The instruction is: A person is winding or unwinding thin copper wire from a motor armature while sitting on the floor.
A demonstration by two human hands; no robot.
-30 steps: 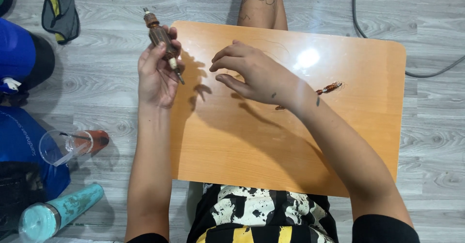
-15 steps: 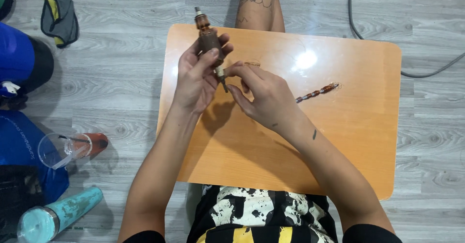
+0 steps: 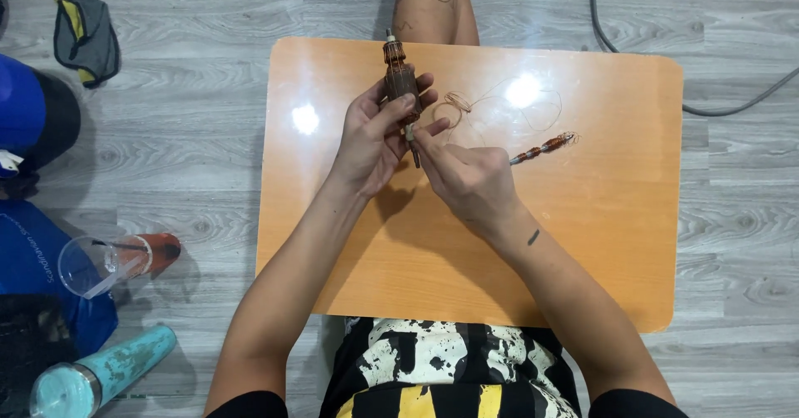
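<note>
You had the motor armature (image 3: 400,81) wrapped in your left hand (image 3: 376,139), fingers closed round its dark core, over the far half of the small wooden table (image 3: 349,260). Its long axis ran roughly twelve to six: the commutator end and shaft tip stuck out past your fingers toward twelve o'clock, and the lower shaft came out below your palm toward six.

Your right hand (image 3: 470,181) sat at about four o'clock from the armature, touching its lower end, thumb and forefinger pinched together there; whether they held the shaft or the wire I could not tell. The loose copper wire (image 3: 499,106) lay looped on the table at three o'clock from the armature, nearer your right hand. A copper-wound rod (image 3: 543,147) lay untouched beyond your knuckles, toward three o'clock.
</note>
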